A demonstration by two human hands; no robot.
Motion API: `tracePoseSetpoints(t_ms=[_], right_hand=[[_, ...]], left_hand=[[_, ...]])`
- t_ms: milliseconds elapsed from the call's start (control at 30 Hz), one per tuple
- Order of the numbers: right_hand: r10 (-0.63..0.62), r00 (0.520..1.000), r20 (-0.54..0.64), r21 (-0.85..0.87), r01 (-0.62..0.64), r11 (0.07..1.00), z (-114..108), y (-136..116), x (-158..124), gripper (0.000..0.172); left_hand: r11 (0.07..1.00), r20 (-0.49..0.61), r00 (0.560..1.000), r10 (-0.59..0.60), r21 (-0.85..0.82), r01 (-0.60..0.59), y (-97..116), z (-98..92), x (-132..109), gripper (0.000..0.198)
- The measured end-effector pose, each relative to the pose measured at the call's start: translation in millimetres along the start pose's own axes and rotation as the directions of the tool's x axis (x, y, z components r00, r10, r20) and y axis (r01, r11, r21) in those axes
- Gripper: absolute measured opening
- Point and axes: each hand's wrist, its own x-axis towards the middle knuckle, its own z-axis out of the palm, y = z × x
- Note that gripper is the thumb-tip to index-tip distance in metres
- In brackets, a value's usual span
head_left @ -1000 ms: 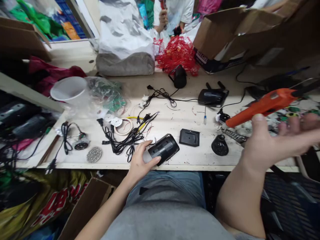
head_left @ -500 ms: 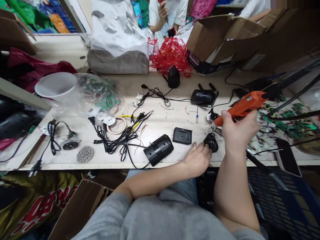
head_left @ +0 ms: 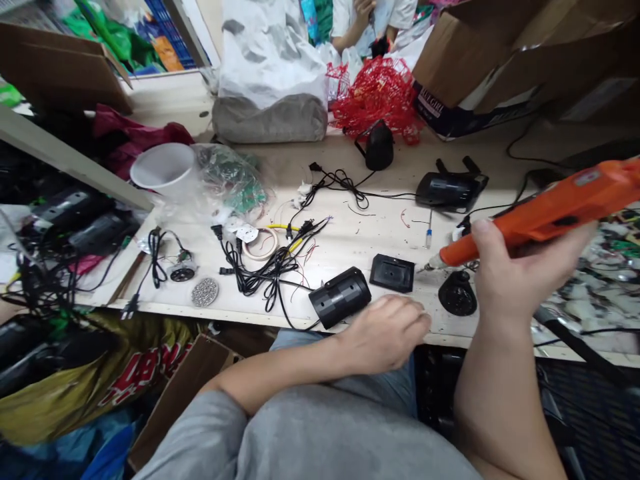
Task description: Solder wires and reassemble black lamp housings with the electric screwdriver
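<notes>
An orange electric screwdriver (head_left: 545, 213) is gripped in my right hand (head_left: 525, 273), its bit pointing left just beyond a black rectangular plastic plate (head_left: 393, 273). My left hand (head_left: 387, 331) hovers at the table's front edge with its fingers curled; whatever they may hold is hidden beneath them. Beside that hand lies a black cylindrical housing (head_left: 340, 298) with a cord. A rounded black plastic base (head_left: 457, 293) rests between my two hands, nearer the right wrist.
A round dish of small screws (head_left: 205, 292), bundled black cords (head_left: 265, 270) and a small screwdriver (head_left: 429, 233) lie on the bench. Farther back are a black housing (head_left: 450, 190), red netting (head_left: 380, 97) and a cardboard box (head_left: 465, 63). A person works across the table.
My left hand has come away from the rounded black base, toward the front edge. The electric screwdriver now points lower, near the plate's right end. The view has turned left.
</notes>
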Motion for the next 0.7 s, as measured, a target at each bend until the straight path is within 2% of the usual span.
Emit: tracePoseSetpoints(t_ms=[67,133,200,267,367,467,633,700], right_hand=[[-0.023,0.999,-0.024,0.123,0.026,0.992,0.1,-2.6,-10.8,0.067],[0.023,0.999,-0.03,0.233,-0.015,0.972,2.0,-8.4,-24.1,0.063],[0.092,0.995,0.048,0.34,-0.103,0.935,4.9,-17.7,-37.8,0.058],[0.143,0.976,0.165,0.408,-0.199,0.891,8.1,-27.9,-49.3,0.052],[0.169,0.94,0.295,0.433,-0.289,0.854,12.2,-38.3,-59.5,0.05],[0.164,0.934,0.318,0.402,-0.289,0.868,13.5,-42.2,-62.3,0.05],[0.163,0.934,0.318,0.417,-0.293,0.861,10.4,-50.3,-58.5,0.044],[0.191,0.927,0.323,0.424,-0.322,0.846,8.9,-53.9,-57.1,0.049]], left_hand=[[0.988,-0.12,0.982,-0.143,0.036,0.149,-8.9,-22.9,-25.5,0.035],[0.94,-0.209,0.93,-0.302,0.098,0.328,-16.8,-36.1,-45.5,0.044],[0.875,-0.223,0.876,-0.428,0.139,0.463,-23.3,-39.0,-58.2,0.056],[0.827,-0.169,0.831,-0.531,0.114,0.551,-28.8,-35.5,-64.6,0.068],[0.787,-0.06,0.787,-0.614,0.025,0.616,-35.1,-30.9,-67.1,0.085],[0.762,-0.002,0.762,-0.647,-0.041,0.647,-38.5,-35.3,-66.3,0.092],[0.623,0.033,0.642,-0.766,-0.209,0.754,-41.3,-47.6,-66.3,0.085],[0.6,0.029,0.621,-0.783,-0.225,0.767,-41.4,-48.9,-67.2,0.078]])
